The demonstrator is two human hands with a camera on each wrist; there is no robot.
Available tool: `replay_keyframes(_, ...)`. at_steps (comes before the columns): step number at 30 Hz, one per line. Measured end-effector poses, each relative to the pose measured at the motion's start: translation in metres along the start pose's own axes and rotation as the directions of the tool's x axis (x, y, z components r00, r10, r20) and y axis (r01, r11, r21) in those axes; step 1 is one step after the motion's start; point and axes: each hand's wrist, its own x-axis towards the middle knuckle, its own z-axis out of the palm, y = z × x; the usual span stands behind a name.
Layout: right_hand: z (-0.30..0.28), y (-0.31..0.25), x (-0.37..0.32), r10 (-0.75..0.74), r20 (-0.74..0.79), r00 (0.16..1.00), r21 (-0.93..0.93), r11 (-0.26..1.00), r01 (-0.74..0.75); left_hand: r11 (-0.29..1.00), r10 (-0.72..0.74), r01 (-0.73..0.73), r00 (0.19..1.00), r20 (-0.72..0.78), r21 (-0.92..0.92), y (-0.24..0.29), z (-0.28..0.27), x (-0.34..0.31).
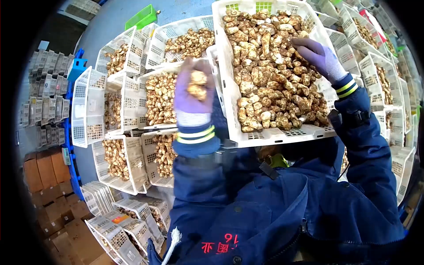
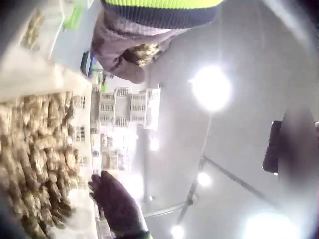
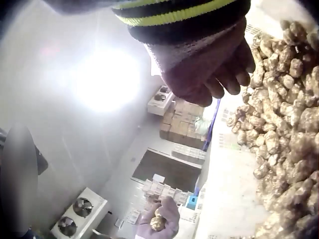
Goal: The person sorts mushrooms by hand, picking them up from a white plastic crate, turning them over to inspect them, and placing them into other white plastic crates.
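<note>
My left hand [image 1: 184,99], in a pale purple glove, is raised just left of the big white basket [image 1: 234,119]. Its fingers are curled round mushrooms [image 1: 197,85], brown and cream, with two lumps showing at the palm. In the left wrist view, part of a mushroom [image 2: 144,54] shows between the gloved fingers and thumb. The basket is heaped with similar mushrooms [image 1: 269,79]. Over its right side hangs my right hand [image 1: 319,56], gloved too, fingers loosely bent above the heap. Nothing shows in this hand in the right wrist view.
Smaller white baskets of mushrooms [image 1: 161,99] stand close on the left, and more baskets [image 1: 377,81] line the right. A green crate [image 1: 141,17] lies on the blue floor beyond. Cardboard boxes [image 1: 57,207] are stacked at the lower left.
</note>
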Motion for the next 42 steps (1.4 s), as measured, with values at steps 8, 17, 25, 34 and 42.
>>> replay_keyframes(8, 0.046, -0.011, -0.012, 0.274, 0.14, 0.952, 0.266, 0.915, -0.302, 0.623, 0.386, 0.104, 0.821, -0.42, 0.776, 0.104, -0.204, 0.066)
replay_keyframes(17, 0.042, -0.032, 0.0, 0.345, 0.079, 0.935, 0.044, 0.936, -0.349, -0.339, 0.106, 0.354, 0.935, -0.339, 0.872, -0.022, -0.336, 0.052)
replay_keyframes(25, 0.084, -0.102, 0.042, 0.212, 0.162, 0.964, -0.111, 0.974, -0.196, -0.404, -0.03, -0.131, 0.991, 0.13, 0.905, -0.092, -0.349, 0.137)
replay_keyframes(34, 0.098, -0.083, 0.045, 0.417, 0.156, 0.895, -0.123, 0.908, -0.401, -0.903, -0.01, 0.069, 0.983, -0.181, 0.424, -0.001, -0.431, 0.164)
replay_keyframes(42, 0.102, -0.08, 0.048, 0.503, 0.174, 0.846, -0.056, 0.863, -0.502, -0.617, 0.297, 0.401, 0.915, -0.273, 0.677, 0.075, -0.526, 0.17)
